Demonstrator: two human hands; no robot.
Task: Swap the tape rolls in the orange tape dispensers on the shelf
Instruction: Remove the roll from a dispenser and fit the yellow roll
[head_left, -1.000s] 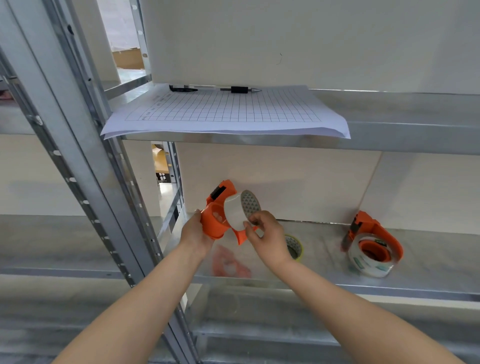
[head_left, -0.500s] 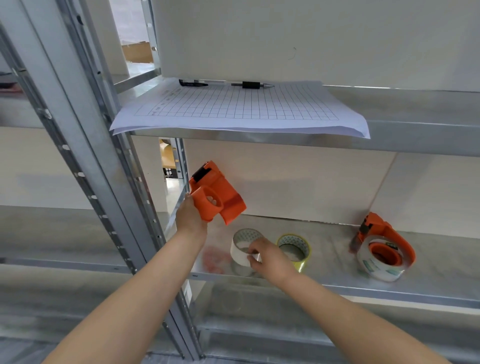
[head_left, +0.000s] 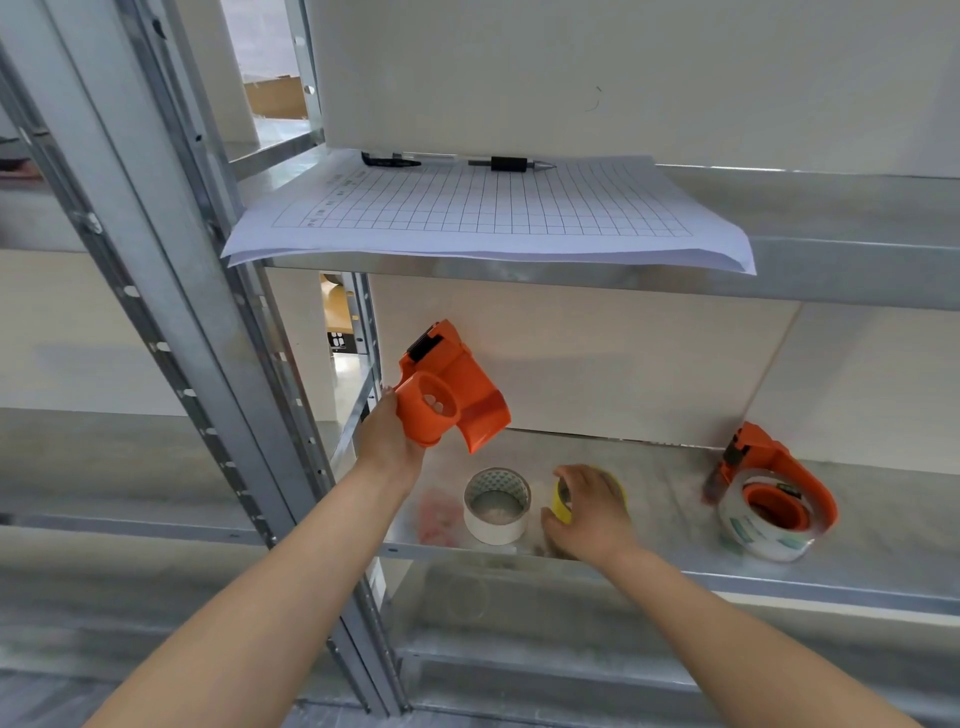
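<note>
Two hands work at the shelf (head_left: 649, 577). The left hand (head_left: 387, 441) grips the empty orange dispenser (head_left: 447, 397) up in the air, likely ready for a new roll; its long side tilts up and left. A white roll (head_left: 497, 505) lies flat, hole up. The right hand (head_left: 589, 512) curls around the yellow roll (head_left: 561, 503). Far right sits the other dispenser (head_left: 771, 496), loaded.

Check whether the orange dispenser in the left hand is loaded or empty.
Empty. The orange dispenser in the left hand has a bare hub; the white tape roll lies flat on the shelf.
</note>
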